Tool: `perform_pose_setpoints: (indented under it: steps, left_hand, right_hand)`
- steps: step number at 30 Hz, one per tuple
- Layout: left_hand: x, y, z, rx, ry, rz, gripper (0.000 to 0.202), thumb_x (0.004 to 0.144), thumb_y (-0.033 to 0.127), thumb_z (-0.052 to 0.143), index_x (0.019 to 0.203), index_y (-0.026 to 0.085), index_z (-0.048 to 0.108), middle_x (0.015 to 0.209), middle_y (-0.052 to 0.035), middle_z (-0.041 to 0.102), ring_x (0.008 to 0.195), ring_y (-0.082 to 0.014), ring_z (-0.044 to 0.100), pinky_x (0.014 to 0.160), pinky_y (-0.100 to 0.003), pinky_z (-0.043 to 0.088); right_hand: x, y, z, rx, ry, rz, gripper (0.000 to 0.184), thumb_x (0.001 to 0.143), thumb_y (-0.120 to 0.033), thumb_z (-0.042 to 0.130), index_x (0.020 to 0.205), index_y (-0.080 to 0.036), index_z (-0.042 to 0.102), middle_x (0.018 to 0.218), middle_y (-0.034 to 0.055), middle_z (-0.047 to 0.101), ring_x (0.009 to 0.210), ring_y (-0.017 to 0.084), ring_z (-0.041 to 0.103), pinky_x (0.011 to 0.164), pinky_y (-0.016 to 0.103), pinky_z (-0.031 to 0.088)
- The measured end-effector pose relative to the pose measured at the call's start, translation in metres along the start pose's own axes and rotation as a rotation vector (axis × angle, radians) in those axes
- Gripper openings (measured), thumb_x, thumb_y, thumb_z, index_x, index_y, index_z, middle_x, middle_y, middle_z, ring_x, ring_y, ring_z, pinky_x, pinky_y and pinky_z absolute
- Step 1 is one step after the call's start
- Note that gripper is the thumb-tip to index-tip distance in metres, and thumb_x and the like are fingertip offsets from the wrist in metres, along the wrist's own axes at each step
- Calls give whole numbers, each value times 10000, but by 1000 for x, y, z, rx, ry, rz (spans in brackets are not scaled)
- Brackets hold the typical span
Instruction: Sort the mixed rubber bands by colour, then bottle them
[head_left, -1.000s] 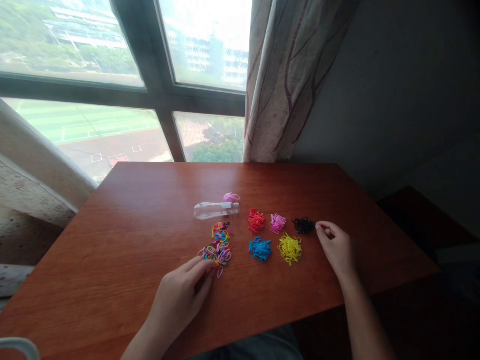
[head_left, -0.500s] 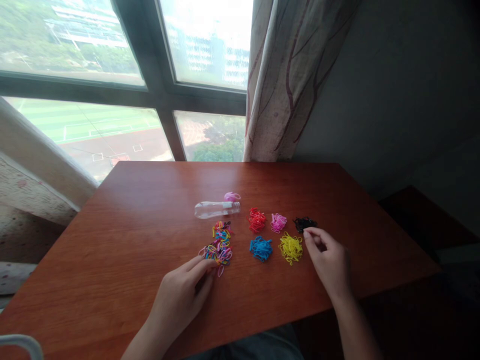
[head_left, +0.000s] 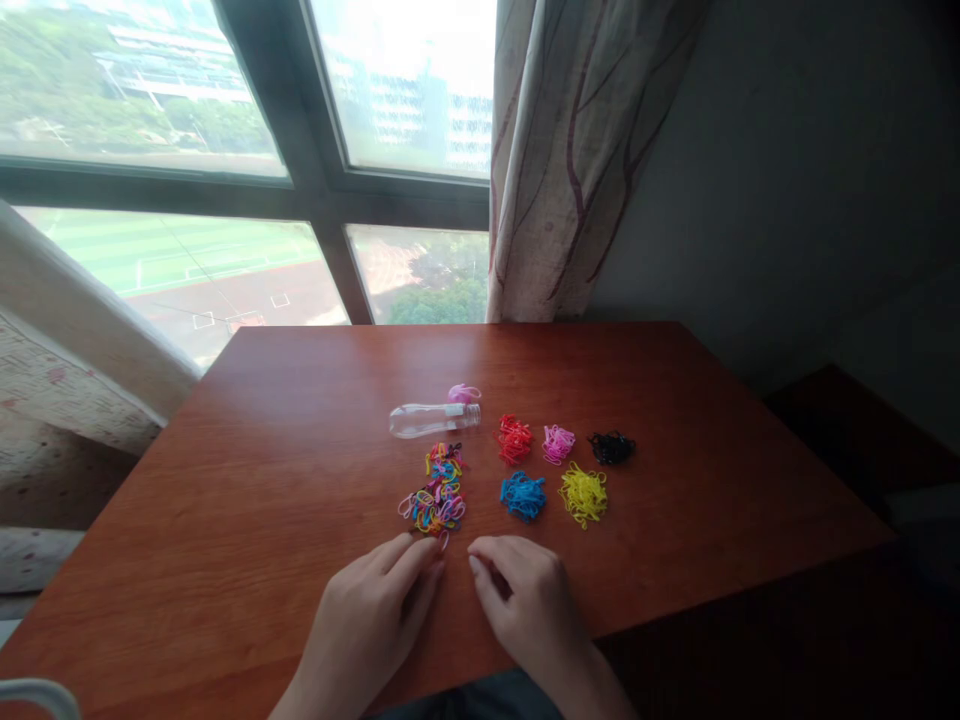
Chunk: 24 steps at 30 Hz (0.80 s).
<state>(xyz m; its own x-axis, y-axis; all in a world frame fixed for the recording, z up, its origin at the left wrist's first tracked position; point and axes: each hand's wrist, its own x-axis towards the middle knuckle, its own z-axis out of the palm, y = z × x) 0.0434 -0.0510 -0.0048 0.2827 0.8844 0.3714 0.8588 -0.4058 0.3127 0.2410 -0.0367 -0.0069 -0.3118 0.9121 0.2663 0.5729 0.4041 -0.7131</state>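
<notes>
A mixed pile of coloured rubber bands (head_left: 437,492) lies on the wooden table (head_left: 262,480). My left hand (head_left: 373,617) rests flat just below it, fingers stretched, fingertips touching the pile's near edge. My right hand (head_left: 525,607) lies beside it, fingers loosely curled, nothing visible in them, close to the same pile. To the right lie sorted heaps: red bands (head_left: 514,440), pink bands (head_left: 558,444), black bands (head_left: 611,447), blue bands (head_left: 523,495) and yellow bands (head_left: 583,494).
A clear plastic bottle (head_left: 433,419) lies on its side behind the mixed pile, with a pink cap (head_left: 463,393) next to it. A curtain (head_left: 577,150) and window stand behind the table. A white rim (head_left: 37,695) shows at the bottom left.
My right hand has moved from the black heap leftward and toward me, ending beside my left hand under the mixed pile. The left hand has barely moved.
</notes>
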Motion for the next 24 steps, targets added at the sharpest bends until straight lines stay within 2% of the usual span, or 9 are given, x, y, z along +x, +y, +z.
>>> perform_pose_setpoints:
  steps: [3,9,16,24]
  left_hand:
    - [1,1,2,25,-9,-11,204,972,300,471,949,241,665,856,-11,745,682,-180,718,603,-270,542]
    - [3,-1,2,39,5,3,230,984,272,427,949,241,652,868,-7,750,694,-171,726,594,-256,530]
    - [6,-1,1,25,-45,-21,208,975,300,457,923,244,650,836,0,746,677,-170,719,580,-250,520]
    - [8,-2,0,-30,26,22,184,941,222,472,939,232,656,842,-10,753,662,-159,714,585,-227,513]
  right_hand:
    - [0,1,0,5,-5,14,173,932,-173,490,908,-226,653,803,25,698,730,172,656,705,244,447]
    - [0,2,-1,7,-27,10,171,926,-164,492,901,-225,650,819,25,704,755,176,662,715,246,436]
    - [1,1,-1,9,-28,35,167,924,-172,502,897,-228,657,808,16,702,747,172,662,708,249,430]
    - [1,2,-1,13,-23,28,168,926,-177,506,918,-232,664,824,15,709,761,168,669,728,243,445]
